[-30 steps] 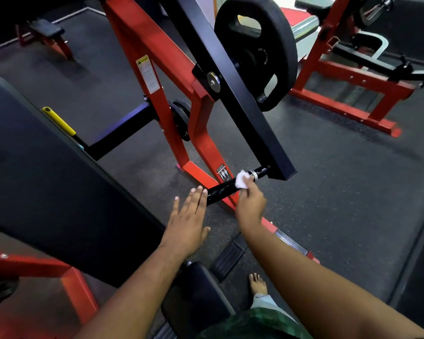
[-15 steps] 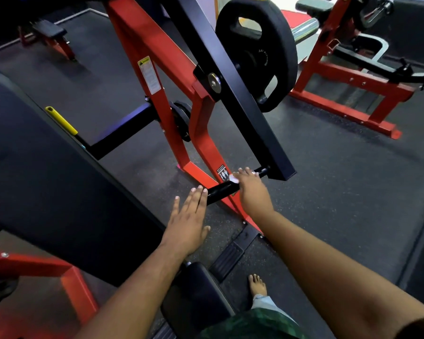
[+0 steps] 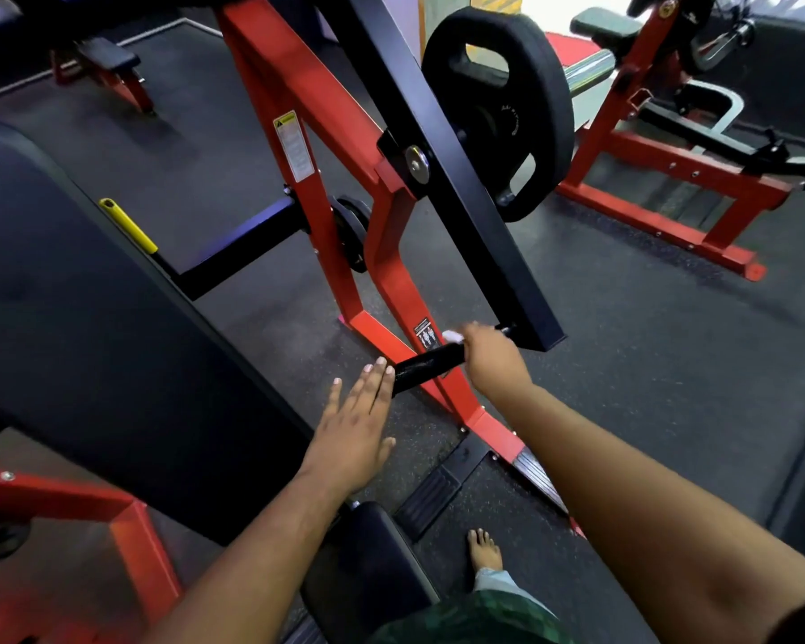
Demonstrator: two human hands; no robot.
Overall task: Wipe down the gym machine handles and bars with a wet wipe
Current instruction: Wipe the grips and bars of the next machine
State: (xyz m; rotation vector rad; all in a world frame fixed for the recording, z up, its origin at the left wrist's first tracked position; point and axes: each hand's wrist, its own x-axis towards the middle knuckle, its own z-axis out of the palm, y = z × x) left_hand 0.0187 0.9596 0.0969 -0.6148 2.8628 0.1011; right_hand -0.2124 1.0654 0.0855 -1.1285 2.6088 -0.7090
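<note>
Since half a second ago the right hand [image 3: 491, 353] has slid slightly along the black, rough-textured cylindrical handle [image 3: 426, 367] toward the square-section black steel lever arm [image 3: 442, 165], fingers curled over the bar and clamping the crumpled white wet wipe [image 3: 451, 337], which peeks out at its knuckles. The left hand [image 3: 356, 429] stays flat, fingers straight and together, fingertips at the handle's free end. A round black rubber-coated weight plate [image 3: 503, 109] hangs above the glossy red frame [image 3: 298, 86].

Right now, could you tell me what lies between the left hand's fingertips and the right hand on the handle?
In the head view, only the bare black handle spans from the left hand to the right hand, which holds the wipe.
</note>
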